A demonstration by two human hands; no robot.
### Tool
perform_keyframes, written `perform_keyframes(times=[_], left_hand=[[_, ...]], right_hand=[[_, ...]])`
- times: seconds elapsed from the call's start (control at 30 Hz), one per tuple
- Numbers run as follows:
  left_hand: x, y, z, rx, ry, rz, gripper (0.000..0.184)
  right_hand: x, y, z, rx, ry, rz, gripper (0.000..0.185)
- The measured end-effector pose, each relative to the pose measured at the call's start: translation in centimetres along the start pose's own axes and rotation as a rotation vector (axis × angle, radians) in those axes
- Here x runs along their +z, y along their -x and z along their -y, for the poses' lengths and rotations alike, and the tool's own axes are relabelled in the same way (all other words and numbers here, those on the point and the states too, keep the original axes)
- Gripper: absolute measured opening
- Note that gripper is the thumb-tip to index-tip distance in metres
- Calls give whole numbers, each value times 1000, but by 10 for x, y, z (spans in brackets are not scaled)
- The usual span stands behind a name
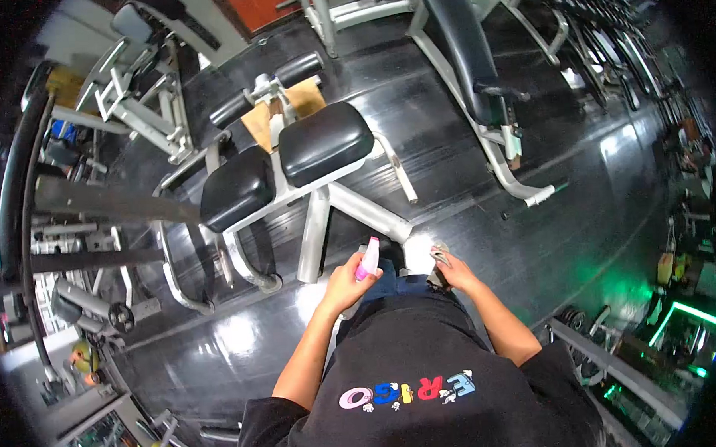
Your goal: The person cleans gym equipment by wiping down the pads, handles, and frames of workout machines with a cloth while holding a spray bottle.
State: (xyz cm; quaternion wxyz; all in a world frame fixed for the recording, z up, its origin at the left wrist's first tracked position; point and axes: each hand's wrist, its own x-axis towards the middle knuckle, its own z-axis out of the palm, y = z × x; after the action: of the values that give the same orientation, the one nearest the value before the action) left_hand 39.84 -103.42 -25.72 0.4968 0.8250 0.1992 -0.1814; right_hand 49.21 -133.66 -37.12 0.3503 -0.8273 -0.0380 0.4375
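My left hand (346, 285) is closed around a small pink-and-white bottle (368, 260), its pink top pointing up and away from me. In my right hand (458, 272) is a crumpled greyish cloth (439, 260), gripped between the fingers, with part of it hanging dark below them. Both hands are held in front of my body, apart from each other. Just beyond them stands a grey-framed exercise bench with a black padded seat (326, 143) and a second black pad (237, 189). Neither hand touches the bench.
A metal leg (369, 211) of the bench reaches the floor close to my hands. To the right is an inclined black bench (461, 51). A dumbbell rack (605, 29) lines the far right, and a weight machine (133, 101) stands at upper left. The dark floor (551, 247) shines.
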Motion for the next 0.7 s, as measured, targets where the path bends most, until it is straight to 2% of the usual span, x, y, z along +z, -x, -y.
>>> perform_keyframes(times=[0.03,0.07,0.1,0.17,0.2,0.27,0.43,0.5,0.53,0.63,0.7], left_hand=[[10,7,6,11,7,-29,43],[19,15,11,5,27,-29,44],[27,23,15,1,48,-31,45],[38,45,19,-30,91,-28,48],[43,56,22,-33,115,-39,49],[51,81,29,-38,174,-69,50],[51,128,53,-87,190,-245,49],[42,140,67,-303,267,-400,48],[37,140,89,-285,306,-490,48],[16,149,142,-241,581,-718,45],[-10,156,171,-251,747,-778,44]], right_hand=[[1,1,-1,-179,44,-83,47],[-3,4,-3,-36,-69,-12,49],[2,1,-16,-65,-60,5,49],[13,-14,-56,-293,-25,-153,52],[11,-10,-48,-315,-16,-123,52],[6,14,-25,-32,-265,-12,58],[13,22,-13,-131,-216,12,76],[16,29,-4,-133,-192,-22,83],[16,31,1,-91,-116,-9,88],[29,33,12,-114,-63,-34,87],[42,32,14,-84,-40,-51,84]])
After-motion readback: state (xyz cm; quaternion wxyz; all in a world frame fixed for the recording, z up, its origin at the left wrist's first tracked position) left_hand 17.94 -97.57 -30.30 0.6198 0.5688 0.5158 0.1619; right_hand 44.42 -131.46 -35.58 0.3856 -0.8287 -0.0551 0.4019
